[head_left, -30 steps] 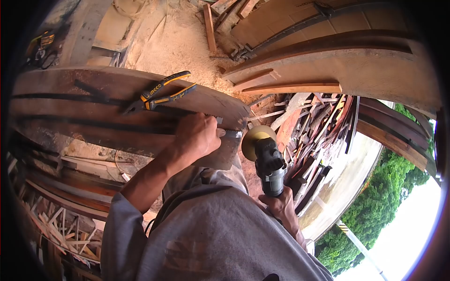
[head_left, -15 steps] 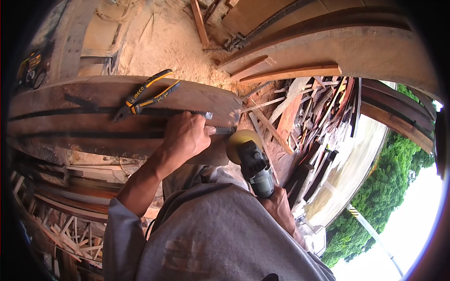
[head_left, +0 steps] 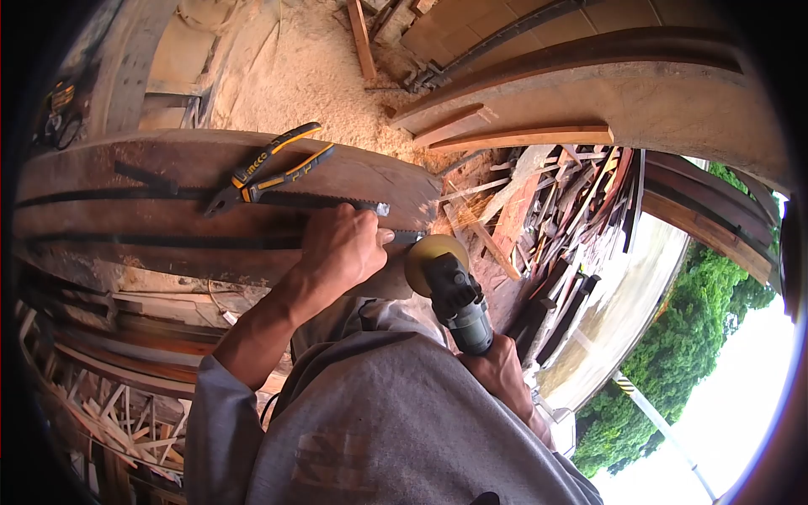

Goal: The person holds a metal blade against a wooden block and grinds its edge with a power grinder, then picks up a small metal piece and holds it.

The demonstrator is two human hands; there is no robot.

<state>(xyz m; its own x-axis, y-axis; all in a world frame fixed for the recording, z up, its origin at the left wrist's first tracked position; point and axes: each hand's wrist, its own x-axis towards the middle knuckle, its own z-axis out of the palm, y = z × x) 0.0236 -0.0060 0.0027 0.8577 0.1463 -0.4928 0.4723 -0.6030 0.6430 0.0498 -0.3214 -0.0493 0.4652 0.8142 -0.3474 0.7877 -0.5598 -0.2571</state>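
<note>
My left hand (head_left: pixel 343 250) is closed on a dark toothed saw blade (head_left: pixel 194 241) that lies along a wooden board (head_left: pixel 109 220). My right hand (head_left: pixel 497 366) grips the rear of an angle grinder (head_left: pixel 461 307). The yellowish grinder disc (head_left: pixel 436 257) is at the blade's right end, and orange sparks fly up and to the right from there. A second toothed blade (head_left: pixel 278 198) lies just above, its shiny tip past my left knuckles. Yellow-and-black pliers (head_left: pixel 265 168) rest across it with open handles.
Scrap wood strips (head_left: pixel 589 210) are heaped beyond the board's right end. Sawdust (head_left: pixel 295 84) covers the ground above. A large plank (head_left: pixel 631 97) stands at the upper right. More timber (head_left: pixel 135 337) lies at the lower left, with trees (head_left: pixel 665 370) at the lower right.
Orange sparks now show beyond the disc. The view has shifted slightly, and the grinder and both hands keep nearly the same positions at the blade.
</note>
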